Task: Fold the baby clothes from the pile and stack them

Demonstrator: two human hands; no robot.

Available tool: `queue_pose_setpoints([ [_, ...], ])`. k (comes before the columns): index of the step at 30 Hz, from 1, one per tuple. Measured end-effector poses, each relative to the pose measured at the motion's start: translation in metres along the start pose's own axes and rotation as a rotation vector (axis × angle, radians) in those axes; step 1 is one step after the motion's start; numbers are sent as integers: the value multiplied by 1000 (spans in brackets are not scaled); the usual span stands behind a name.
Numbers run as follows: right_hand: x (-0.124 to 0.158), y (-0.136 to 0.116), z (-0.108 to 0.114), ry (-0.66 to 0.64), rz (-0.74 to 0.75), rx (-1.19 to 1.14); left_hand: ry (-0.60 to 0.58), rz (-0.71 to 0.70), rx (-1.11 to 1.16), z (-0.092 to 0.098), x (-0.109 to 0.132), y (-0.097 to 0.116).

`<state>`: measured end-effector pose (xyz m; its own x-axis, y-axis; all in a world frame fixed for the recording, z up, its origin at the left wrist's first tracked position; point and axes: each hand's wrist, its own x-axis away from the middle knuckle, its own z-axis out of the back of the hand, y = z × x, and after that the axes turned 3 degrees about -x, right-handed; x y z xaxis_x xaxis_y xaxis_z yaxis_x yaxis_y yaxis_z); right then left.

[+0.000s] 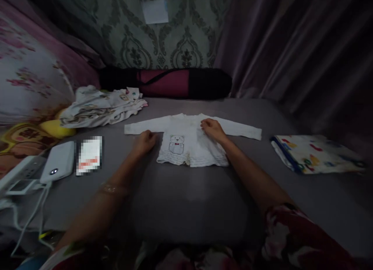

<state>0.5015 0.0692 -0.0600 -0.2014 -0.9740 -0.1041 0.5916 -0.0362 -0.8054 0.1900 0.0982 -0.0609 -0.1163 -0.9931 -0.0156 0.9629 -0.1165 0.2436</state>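
A small white long-sleeved shirt [181, 126] lies spread flat on the grey sheet, sleeves stretched out to both sides. A bear with a red bow is printed on its lower left front, and its hem is ruffled. My left hand [145, 141] is closed in a loose fist just below the left sleeve, close to the shirt's side; nothing shows in it. Over the upper right front is my right hand [213, 130], its fingers curled together. Whether those fingertips pinch the fabric cannot be made out.
Crumpled light clothes [101, 108] lie back left. A folded patterned cloth [317, 153] is at right. On the left are a white power bank [60, 161] with cables, a power strip [21, 170] and a blurred-out item [89, 155]. A black and maroon bag [166, 82] lies along the wall.
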Motion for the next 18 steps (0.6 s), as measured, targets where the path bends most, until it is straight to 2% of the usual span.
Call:
queue_pose_setpoints([
  [2,29,23,29,57,-166,-45,-137,4,93,5,11,-6],
  [4,56,42,51,70,-291,-37,-203,-7,190,8,22,-9],
  [7,90,53,67,3,-363,135,-268,-7,308,8,38,-5],
  [12,123,36,60,-78,-263,449,-266,79,358,8,57,16],
  [18,141,15,50,-28,-261,481,-270,115,403,8,68,27],
])
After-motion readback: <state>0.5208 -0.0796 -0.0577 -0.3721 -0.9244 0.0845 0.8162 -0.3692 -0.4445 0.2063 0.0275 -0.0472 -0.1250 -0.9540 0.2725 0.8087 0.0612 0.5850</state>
